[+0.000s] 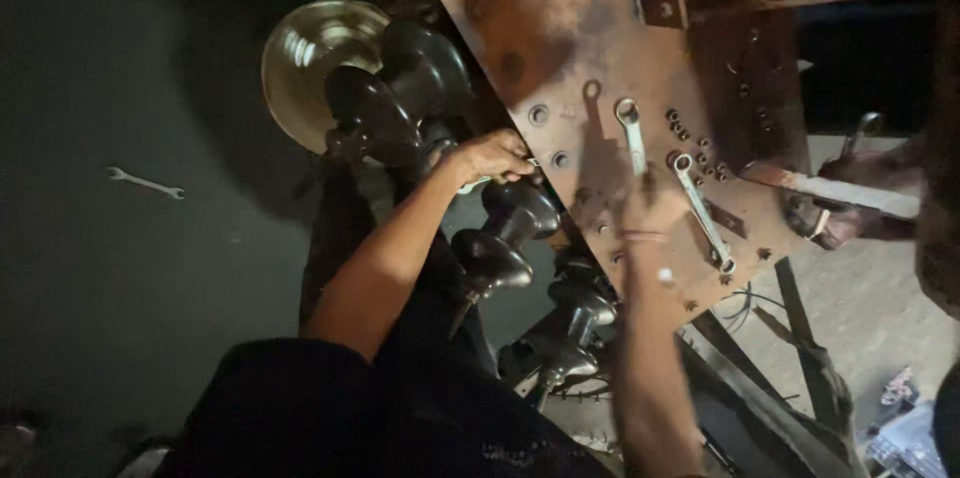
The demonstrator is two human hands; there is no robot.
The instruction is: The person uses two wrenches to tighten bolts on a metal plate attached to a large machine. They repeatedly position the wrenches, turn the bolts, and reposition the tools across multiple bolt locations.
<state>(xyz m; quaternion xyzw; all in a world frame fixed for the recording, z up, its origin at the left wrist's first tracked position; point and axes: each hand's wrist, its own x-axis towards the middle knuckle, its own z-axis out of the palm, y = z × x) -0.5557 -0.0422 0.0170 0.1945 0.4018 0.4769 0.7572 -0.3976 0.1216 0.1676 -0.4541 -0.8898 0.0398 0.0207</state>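
The fingers of the left hand (492, 156) curl shut around something small and pale at the lower edge of the rusty steel plate (600, 48), just where a dark ribbed insulator (505, 238) meets it; what the pale thing is I cannot tell. The right hand (652, 206) rests flat on the plate itself, fingers fairly close together and bent a little, touching the handle of a ring spanner (631, 130) that lies pointing up the plate. Whether it grips the handle or only presses on it is unclear. Just beside it lies a second spanner (702, 213), slanting down to the right, with loose nuts (688, 130) scattered between and above the two tools. Further insulators (400, 103) stand along the plate's left edge, one behind a shiny round dish (305, 58). Well apart on the dark floor to the left lies an open-ended spanner (146, 182). At the right edge another person's hand (850, 200) holds a flat metal bar (840, 188).
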